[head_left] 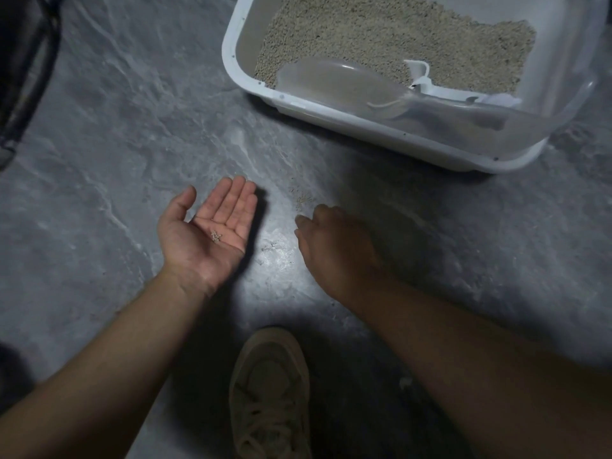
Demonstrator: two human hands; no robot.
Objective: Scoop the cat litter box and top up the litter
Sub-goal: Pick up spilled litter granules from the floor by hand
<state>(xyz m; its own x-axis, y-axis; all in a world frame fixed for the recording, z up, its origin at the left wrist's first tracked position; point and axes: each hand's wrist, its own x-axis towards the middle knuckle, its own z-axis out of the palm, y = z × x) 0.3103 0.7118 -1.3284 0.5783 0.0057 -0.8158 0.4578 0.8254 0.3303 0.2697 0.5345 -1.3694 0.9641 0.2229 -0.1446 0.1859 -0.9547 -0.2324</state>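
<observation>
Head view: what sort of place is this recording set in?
Probably a home, at floor level: a white litter box filled with litter stands on a grey stone-look floor, with the person's shoe below.

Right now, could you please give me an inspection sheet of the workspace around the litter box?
Surface: grey stone-look floor, with a small patch of spilled litter grains.
Job's things: white litter box holding litter; translucent scoop lying inside.
Clutter: white part in the box, kind unclear.
Grippers: left hand palm up, a few grains resting on it; right hand palm down by the spill, fingertips hidden.
Cables: nothing seen.
Surroundings: beige shoe below; dark object at left edge.
</observation>
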